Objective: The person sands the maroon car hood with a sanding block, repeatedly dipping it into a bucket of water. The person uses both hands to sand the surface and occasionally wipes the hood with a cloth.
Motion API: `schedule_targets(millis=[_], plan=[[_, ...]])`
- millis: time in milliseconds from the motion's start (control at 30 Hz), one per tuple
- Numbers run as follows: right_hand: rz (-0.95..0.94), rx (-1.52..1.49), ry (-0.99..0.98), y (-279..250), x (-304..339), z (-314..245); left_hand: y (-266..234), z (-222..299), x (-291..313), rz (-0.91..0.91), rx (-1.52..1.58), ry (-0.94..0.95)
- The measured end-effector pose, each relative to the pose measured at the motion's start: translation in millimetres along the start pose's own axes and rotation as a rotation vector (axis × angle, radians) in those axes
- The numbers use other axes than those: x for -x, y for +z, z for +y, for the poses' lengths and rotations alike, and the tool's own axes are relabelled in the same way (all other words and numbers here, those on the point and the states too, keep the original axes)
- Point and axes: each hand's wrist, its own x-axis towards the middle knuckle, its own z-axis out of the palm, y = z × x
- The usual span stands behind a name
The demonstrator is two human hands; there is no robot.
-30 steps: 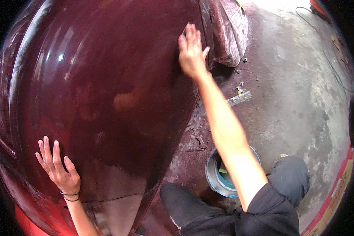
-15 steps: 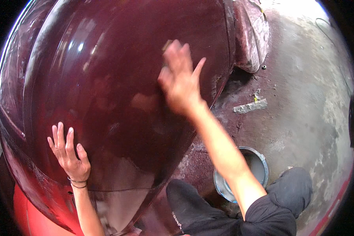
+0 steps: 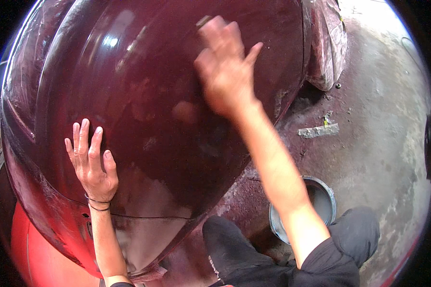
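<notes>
A glossy dark-red car body panel (image 3: 177, 158) curves across most of the head view, its surface showing reflections and dull patches. My left hand (image 3: 94, 165) rests on it at the left, fingers spread and holding nothing, with thin dark bands around the wrist. Higher up and farther right, my right hand (image 3: 226, 69) lies stretched along the panel, slightly blurred. Beneath its fingertips pokes out the edge of a small flat brownish pad (image 3: 204, 21), pressed to the paint. The palm and fingers hide the rest of that pad.
A round bucket (image 3: 331, 203) holding greyish liquid stands on the concrete floor, partly behind my right forearm and beside my knee. A strip of crumpled tape (image 3: 318, 130) lies on the stained floor. Plastic-like sheeting (image 3: 326, 52) covers a part at the upper right. A bright red panel (image 3: 45, 253) sits lower left.
My right hand has slid farther up the panel with the pad. My left hand sits somewhat higher in view, and the whole scene has shifted slightly to the right.
</notes>
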Motion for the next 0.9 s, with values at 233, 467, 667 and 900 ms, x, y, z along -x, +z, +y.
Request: schedule_targets(millis=[233,467,667,900], plan=[[-0.013,-0.097,0.030,13,15,6,-4,-5,4,-0.017,-0.022,0.011],[0.068,-0.157,0.181,16,-17,101,10,8,0,0.019,0.015,-0.006],[0.101,-0.149,0.098,27,-27,99,15,15,-2,0.018,0.010,-0.007],[-0.062,-0.247,0.067,5,2,29,4,1,4,-0.004,-0.016,0.002]])
